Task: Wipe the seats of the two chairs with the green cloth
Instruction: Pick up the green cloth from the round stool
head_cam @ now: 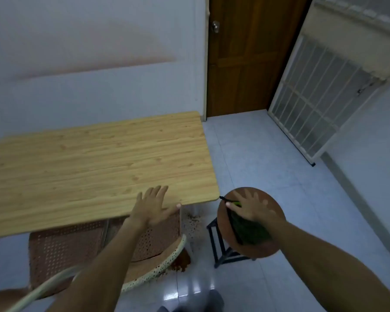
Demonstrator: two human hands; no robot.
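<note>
A round brown stool (268,242) on a black frame stands on the floor to the right of the table. The green cloth (249,230) lies on its seat, pressed flat under my right hand (249,207), whose fingers are spread. A brown perforated chair (74,246) with a pale curved frame is tucked partly under the table's near edge. My left hand (152,204) rests flat on the table's near edge above that chair, fingers apart and holding nothing.
The light wooden table (88,163) stands against the white wall. A brown door (248,57) and a barred white window grille (313,104) are behind. A brown stain (190,224) marks the pale tiled floor by the table leg.
</note>
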